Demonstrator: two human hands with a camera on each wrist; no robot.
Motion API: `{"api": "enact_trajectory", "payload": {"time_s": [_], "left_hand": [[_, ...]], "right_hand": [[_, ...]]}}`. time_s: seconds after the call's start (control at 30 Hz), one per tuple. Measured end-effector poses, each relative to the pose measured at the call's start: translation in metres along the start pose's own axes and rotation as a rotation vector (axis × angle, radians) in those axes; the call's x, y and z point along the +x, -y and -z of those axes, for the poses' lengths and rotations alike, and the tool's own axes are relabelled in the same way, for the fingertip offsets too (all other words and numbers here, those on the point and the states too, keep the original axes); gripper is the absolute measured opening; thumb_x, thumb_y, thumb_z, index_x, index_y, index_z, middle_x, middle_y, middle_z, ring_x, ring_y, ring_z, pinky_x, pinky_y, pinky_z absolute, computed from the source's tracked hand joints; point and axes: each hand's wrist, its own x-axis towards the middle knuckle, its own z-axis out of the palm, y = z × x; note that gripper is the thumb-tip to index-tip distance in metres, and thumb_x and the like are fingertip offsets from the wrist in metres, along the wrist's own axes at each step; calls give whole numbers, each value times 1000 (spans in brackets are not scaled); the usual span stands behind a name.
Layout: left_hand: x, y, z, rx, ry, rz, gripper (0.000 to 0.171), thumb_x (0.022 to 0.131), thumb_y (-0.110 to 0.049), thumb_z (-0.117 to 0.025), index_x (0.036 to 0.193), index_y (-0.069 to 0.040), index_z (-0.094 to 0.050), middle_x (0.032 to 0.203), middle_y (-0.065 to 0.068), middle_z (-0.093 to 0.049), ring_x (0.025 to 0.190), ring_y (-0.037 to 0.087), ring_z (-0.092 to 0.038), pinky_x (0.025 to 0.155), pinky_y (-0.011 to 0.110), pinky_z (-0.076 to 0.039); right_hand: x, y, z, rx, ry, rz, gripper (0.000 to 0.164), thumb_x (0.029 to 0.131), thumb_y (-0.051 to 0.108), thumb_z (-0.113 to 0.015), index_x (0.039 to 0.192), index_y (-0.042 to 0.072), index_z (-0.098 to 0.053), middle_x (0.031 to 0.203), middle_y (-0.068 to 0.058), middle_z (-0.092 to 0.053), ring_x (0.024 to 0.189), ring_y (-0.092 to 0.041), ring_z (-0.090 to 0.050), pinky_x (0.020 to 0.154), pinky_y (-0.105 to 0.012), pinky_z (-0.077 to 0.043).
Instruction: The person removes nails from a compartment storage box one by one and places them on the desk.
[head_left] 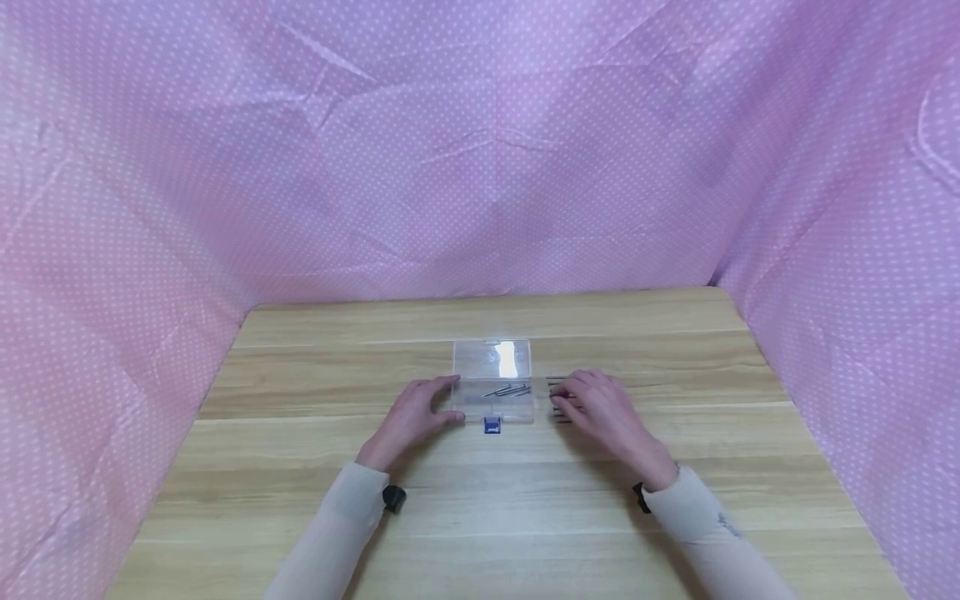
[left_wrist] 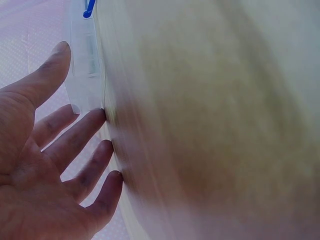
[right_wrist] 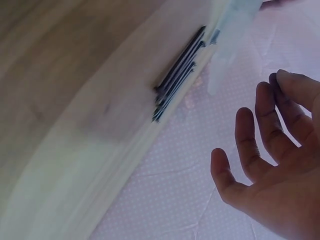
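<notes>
A clear plastic box [head_left: 468, 407] lies on the table with its lid [head_left: 472, 360] folded back and a blue latch [head_left: 492, 426] at the front. Several metal nails [head_left: 510, 390] lie inside it. My left hand [head_left: 411, 417] is at the box's left side, thumb and index fingertips right at its edge, fingers extended in the left wrist view. To the right of the box, my right hand [head_left: 600, 408] hovers over a row of more nails [right_wrist: 177, 72]. Its thumb and index fingertips meet in the right wrist view, and no nail shows between them.
The wood-grain table [head_left: 480, 517] has rounded back corners. Pink dotted cloth [head_left: 480, 167] hangs behind it and along both sides. Dark bands [head_left: 393, 498] sit at both wrists, beside pale sleeves.
</notes>
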Motion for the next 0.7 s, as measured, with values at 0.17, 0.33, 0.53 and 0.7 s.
{"api": "enact_trajectory", "payload": {"time_s": [0.17,0.33,0.53,0.7], "left_hand": [[1,0,1,-4,-1,5,73,85,-37,-86,149,-17,-57,145,12,-59,133,37,-51,113,56,-41],[1,0,1,0,0,-6,73,85,-36,-86,149,-17,-57,145,12,-59,133,37,-52,114,56,-41],[1,2,1,-6,2,1,73,85,-37,-86,149,-17,-57,147,12,-58,135,37,-50,114,56,-40],[2,3,1,-15,4,14,74,85,-38,-86,150,-18,-56,148,12,-58,136,36,-50,115,56,-40]], "right_hand": [[8,7,-3,41,-27,28,9,92,14,-79,99,11,-76,97,-3,-74,94,-25,-67,82,-45,-54],[17,13,-7,90,-56,42,8,91,12,-80,98,10,-76,95,-2,-74,88,-22,-66,79,-41,-55],[27,19,-14,127,-68,42,10,89,9,-81,97,8,-77,94,-3,-73,87,-22,-66,80,-42,-54],[36,23,-19,150,-18,16,9,90,9,-80,98,8,-77,96,-3,-73,91,-23,-66,85,-44,-55]]}}
